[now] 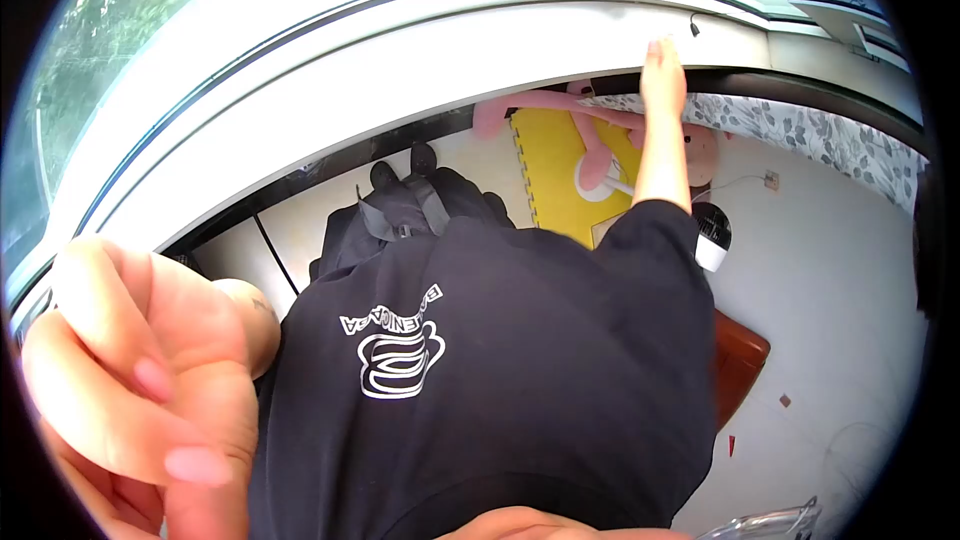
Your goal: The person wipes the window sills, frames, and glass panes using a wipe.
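Note:
Close to the camera at the lower left is my left hand point(150, 370), palm side showing. Its fingers curl in toward the palm, and I see nothing held in them. My right arm stretches forward to the white window sill point(480, 35). At its end my right hand point(663, 80) has its fingers straight, over the sill's inner edge; whether it touches the sill I cannot tell. A small black object with a thin cord point(695, 27) is on the sill just right of the fingertips. The black T-shirt point(560, 350) with a white print fills the middle.
Window glass point(110, 70) runs along the left. Below the sill are a pink plush toy point(595, 162), a yellow foam mat point(545, 145) and a leaf-patterned curtain point(800, 125). At the right stand a black-and-white container point(711, 252) and brown furniture point(738, 355).

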### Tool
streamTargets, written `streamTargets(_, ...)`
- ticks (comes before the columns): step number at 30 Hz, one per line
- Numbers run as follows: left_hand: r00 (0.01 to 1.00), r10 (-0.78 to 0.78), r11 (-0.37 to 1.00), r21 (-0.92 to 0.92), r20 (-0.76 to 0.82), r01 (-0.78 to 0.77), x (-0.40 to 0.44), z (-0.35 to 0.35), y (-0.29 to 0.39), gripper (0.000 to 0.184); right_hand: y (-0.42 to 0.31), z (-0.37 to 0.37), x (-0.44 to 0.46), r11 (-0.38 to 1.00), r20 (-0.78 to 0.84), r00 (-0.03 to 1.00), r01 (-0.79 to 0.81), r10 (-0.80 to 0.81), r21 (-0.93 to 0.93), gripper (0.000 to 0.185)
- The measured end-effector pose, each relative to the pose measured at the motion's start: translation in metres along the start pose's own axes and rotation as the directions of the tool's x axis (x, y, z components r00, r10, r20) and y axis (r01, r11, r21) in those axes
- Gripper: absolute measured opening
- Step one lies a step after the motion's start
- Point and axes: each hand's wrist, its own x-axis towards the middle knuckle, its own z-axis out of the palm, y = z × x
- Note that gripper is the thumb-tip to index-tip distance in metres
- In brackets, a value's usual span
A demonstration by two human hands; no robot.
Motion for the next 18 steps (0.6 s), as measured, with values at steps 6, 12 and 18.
streamTargets(6, 0.982, -0.025, 0.988, -0.156, -0.187, -0.005, -0.002, 0.010, -0.011, 0.015, -0.154, 0.014, -0.056, 0.968, 0.088, 0.964, 0.248, -0.252, 0.047, 0.041)
streamTargets(12, 0.983, -0.173, 0.964, -0.196, 0.053, 0.180, -0.032, 0.030, -0.060, 0.028, -0.218, 0.011, -0.096, 0.829, 0.198, 0.840, 0.410, -0.506, 0.380, 0.044)
streamTargets(18, 0.605, -0.769, 0.624, 0.444, 0.205, 0.643, -0.090, 0.096, -0.123, 0.026, -0.040, 0.005, -0.003, 0.898, -0.028, 0.921, 0.386, -0.389, 0.212, 0.033)
